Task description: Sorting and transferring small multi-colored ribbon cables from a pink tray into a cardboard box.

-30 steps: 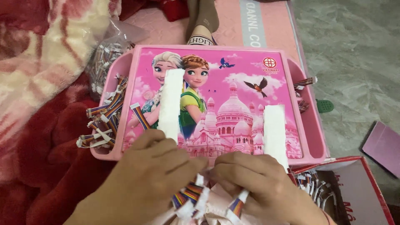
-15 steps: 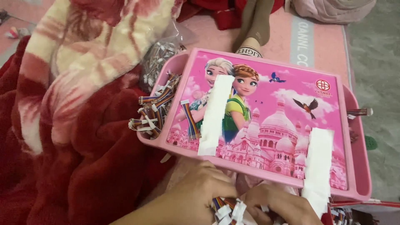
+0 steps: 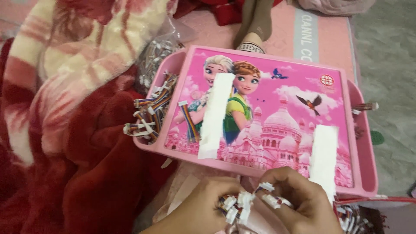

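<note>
While both hands pinch one bundle of rainbow ribbon cables [image 3: 236, 207], left hand [image 3: 201, 208] and right hand [image 3: 299, 199] closed together, pink tray [image 3: 364, 143] lies just beyond; sorting step, judged.

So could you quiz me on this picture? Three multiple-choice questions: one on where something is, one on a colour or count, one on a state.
1. Where does the loose heap of rainbow wires lie?
A. In the tray's left side pocket
B. On the floor, right
C. On the blanket's top

2. How many white strips lie on the pink tray?
A. One
B. Two
C. Four

3. What are the hands doing?
A. Resting flat, empty
B. Both gripping a bunch of wires
C. Lifting the tray

Answers: 
1 A, the heap fills the left pocket. 
2 B, the left strip and the right strip. 
3 B, the left hand and the right hand close on the bunch.
</note>
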